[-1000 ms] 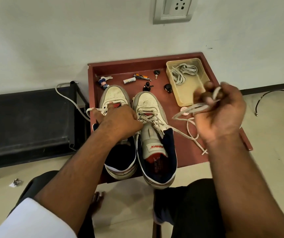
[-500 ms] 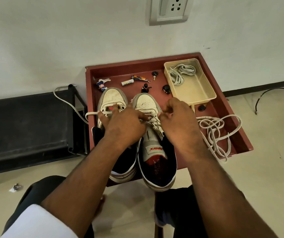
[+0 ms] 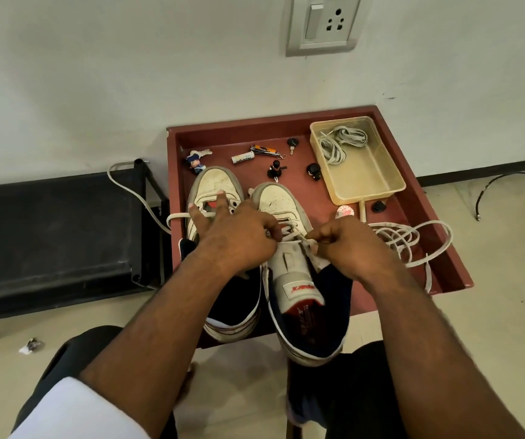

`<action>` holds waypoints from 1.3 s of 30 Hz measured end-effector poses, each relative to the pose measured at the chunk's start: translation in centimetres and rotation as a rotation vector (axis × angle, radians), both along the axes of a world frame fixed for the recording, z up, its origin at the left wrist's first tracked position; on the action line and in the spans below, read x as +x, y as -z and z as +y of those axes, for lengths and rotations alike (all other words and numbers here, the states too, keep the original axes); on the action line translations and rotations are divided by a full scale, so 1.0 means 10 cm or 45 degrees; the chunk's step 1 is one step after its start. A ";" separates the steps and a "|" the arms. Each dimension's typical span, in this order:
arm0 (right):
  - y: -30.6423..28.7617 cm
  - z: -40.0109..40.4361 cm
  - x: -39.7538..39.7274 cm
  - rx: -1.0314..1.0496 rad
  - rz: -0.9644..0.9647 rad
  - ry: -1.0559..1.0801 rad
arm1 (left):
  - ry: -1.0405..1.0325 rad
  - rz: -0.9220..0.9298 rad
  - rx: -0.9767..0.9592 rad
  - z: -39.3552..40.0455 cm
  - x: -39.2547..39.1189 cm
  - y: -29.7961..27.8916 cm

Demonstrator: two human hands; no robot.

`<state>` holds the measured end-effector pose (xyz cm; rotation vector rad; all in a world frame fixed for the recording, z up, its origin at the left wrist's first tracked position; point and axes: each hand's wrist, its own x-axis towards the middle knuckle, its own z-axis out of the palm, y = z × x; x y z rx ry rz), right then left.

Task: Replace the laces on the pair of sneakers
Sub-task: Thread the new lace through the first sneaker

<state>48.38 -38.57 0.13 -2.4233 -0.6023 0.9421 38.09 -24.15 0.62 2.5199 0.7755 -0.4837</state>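
Observation:
Two white and navy sneakers stand side by side on a red-brown tray table [image 3: 426, 217], toes toward the wall. My left hand [image 3: 239, 236] lies across the left sneaker [image 3: 215, 185], two fingers straight over its eyelets, while thumb and forefinger pinch the lace of the right sneaker [image 3: 296, 280]. My right hand [image 3: 349, 245] pinches that lace at the eyelets on the shoe's right side. A removed white lace [image 3: 413, 242] lies in loose coils on the tray to the right. Another bundled lace [image 3: 340, 144] sits in a clear plastic tub [image 3: 381, 188].
Small items lie along the tray's back: a doll keychain [image 3: 196, 161], a battery [image 3: 242, 158], a nail clipper [image 3: 265, 150], keys and black knobs. A black bench [image 3: 48, 236] with a white cable stands to the left. A wall socket [image 3: 324, 23] is above.
My right hand dropped the pulled-out lace on the tray's right side and came back to the right sneaker's eyelets. My left hand shifted right and stretched two fingers over the left sneaker.

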 end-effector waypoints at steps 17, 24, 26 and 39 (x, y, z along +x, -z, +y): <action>0.02 0.02 -0.05 -0.026 0.059 -0.103 | -0.030 -0.058 0.090 0.03 0.11 -0.01; -0.01 0.09 -0.11 -0.050 -0.036 -0.238 | 0.156 0.059 0.241 -0.13 0.10 -0.04; -0.01 0.08 -0.12 -0.046 -0.054 -0.233 | 0.169 0.032 0.312 -0.20 0.14 -0.02; -0.01 0.07 -0.08 -0.025 0.003 -0.233 | -0.071 0.000 0.524 0.06 0.07 -0.20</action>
